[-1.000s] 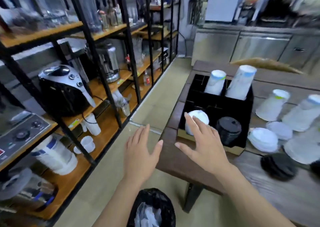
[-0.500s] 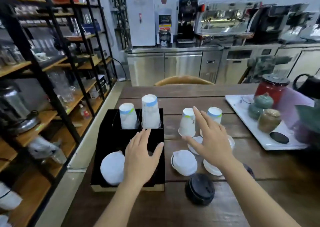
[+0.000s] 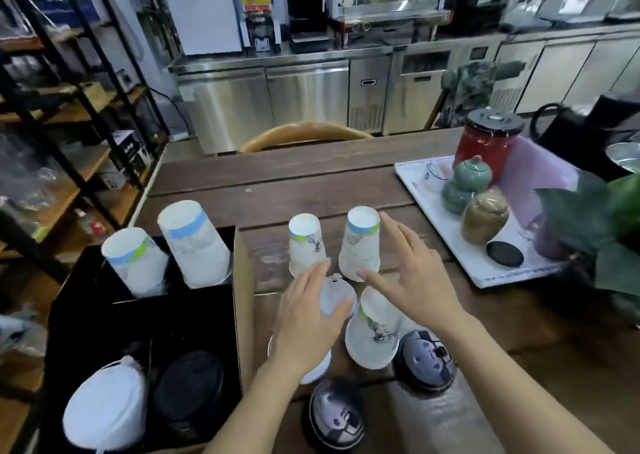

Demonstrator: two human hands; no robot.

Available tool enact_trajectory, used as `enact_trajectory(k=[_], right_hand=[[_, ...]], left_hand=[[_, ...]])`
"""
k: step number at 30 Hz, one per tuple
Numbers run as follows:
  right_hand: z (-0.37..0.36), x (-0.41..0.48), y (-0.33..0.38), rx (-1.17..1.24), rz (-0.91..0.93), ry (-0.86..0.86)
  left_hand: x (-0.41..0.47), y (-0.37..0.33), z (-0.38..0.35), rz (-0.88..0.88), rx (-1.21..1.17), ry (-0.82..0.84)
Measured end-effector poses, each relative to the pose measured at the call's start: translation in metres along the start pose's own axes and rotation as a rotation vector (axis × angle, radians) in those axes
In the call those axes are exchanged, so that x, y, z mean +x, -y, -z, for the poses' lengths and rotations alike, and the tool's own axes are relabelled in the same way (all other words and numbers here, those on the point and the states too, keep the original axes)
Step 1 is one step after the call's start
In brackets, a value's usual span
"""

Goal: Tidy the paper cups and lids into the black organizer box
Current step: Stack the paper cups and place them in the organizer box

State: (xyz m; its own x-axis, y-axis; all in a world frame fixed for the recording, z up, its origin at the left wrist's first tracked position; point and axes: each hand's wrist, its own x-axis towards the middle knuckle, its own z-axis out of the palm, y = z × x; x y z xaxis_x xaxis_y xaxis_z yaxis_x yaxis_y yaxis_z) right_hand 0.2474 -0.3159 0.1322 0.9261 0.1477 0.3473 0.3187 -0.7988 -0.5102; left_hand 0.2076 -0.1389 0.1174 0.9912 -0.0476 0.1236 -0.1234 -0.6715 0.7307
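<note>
The black organizer box (image 3: 86,329) sits at the table's left edge. Two stacks of upturned white paper cups (image 3: 195,242) fill its far compartments; white lids (image 3: 104,408) and black lids (image 3: 188,384) fill the near ones. On the table to its right stand two upturned cups (image 3: 306,242) (image 3: 360,242), a third cup (image 3: 374,332) nearer me, white lids (image 3: 337,297) and two black lids (image 3: 339,415) (image 3: 427,356). My left hand (image 3: 308,318) hovers spread over the white lids. My right hand (image 3: 412,273) is spread beside the blue-banded cup. Neither holds anything.
A white tray (image 3: 422,190) with a red jar (image 3: 485,142), small green and brown jars and a black lid lies at the right. Green leaves (image 3: 595,225) overhang the table's right side. A chair back (image 3: 304,135) is beyond the table; metal shelving (image 3: 69,107) runs along the left.
The view has swung right and closer to the table. Both hands moved right, from over the box to over the loose cups and lids.
</note>
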Motion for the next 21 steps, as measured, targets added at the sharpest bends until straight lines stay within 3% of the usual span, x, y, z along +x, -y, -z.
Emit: enact_trajectory(k=[6, 9, 16, 21], right_hand=[[-0.024, -0.024, -0.012, 0.242, -0.154, 0.124], [-0.037, -0.028, -0.017, 0.470, -0.326, 0.186], [-0.049, -0.033, -0.020, 0.841, -0.565, 0.136], [-0.055, -0.040, -0.015, 1.075, -0.572, 0.035]], left_hand=[[-0.004, 0.009, -0.031, -0.010, -0.117, 0.266], [-0.004, 0.012, -0.043, 0.032, -0.173, 0.341], [-0.006, 0.017, -0.058, 0.144, -0.271, 0.365], [-0.010, 0.024, -0.069, 0.201, -0.315, 0.369]])
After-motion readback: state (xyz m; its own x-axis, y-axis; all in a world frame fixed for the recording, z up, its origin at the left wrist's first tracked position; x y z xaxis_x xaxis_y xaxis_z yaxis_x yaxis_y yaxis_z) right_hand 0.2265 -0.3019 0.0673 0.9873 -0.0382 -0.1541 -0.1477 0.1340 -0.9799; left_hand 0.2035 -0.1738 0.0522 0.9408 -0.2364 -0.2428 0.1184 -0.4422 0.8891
